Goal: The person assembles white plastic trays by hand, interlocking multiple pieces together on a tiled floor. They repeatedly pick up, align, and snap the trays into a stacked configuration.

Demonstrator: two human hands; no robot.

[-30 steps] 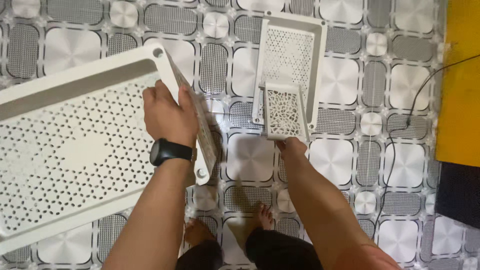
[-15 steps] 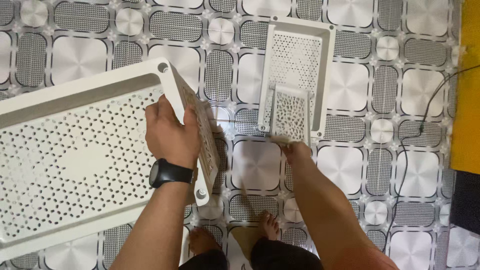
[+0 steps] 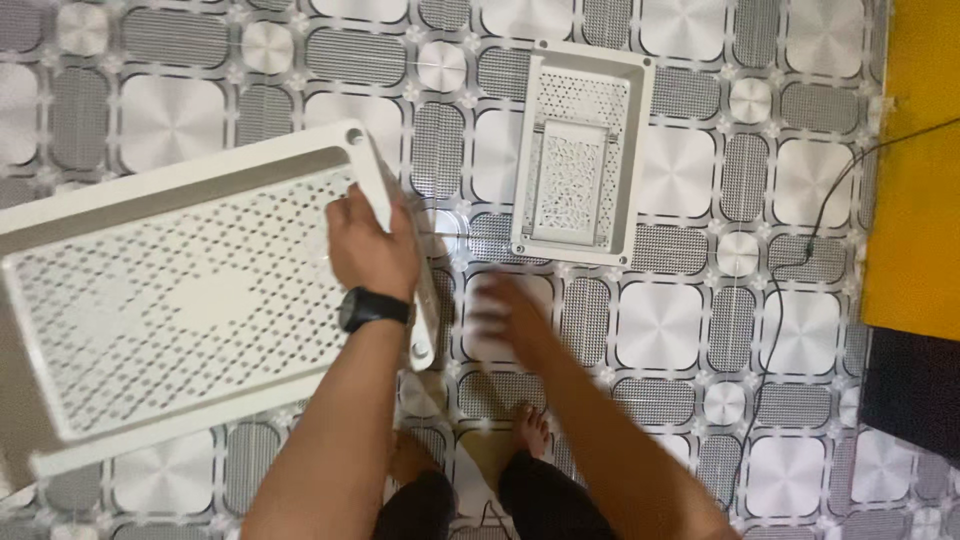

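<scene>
My left hand [image 3: 372,245], with a black watch on its wrist, grips the right rim of a large white perforated tray [image 3: 180,300] held tilted above the floor. My right hand [image 3: 500,312] is blurred in motion over the floor tiles, empty, just right of that tray's edge. Farther away, a smaller white perforated tray [image 3: 583,70] lies flat on the floor. A small white lattice panel [image 3: 569,185] lies inside it.
The floor is covered in silver and grey patterned tiles [image 3: 680,320]. A black cable [image 3: 790,300] runs along the right side beside a yellow surface [image 3: 915,180]. My bare feet [image 3: 530,432] show at the bottom middle.
My right hand let go of the small lattice panel, which now lies inside the smaller tray, and swung back towards the large tray. The left hand keeps its hold.
</scene>
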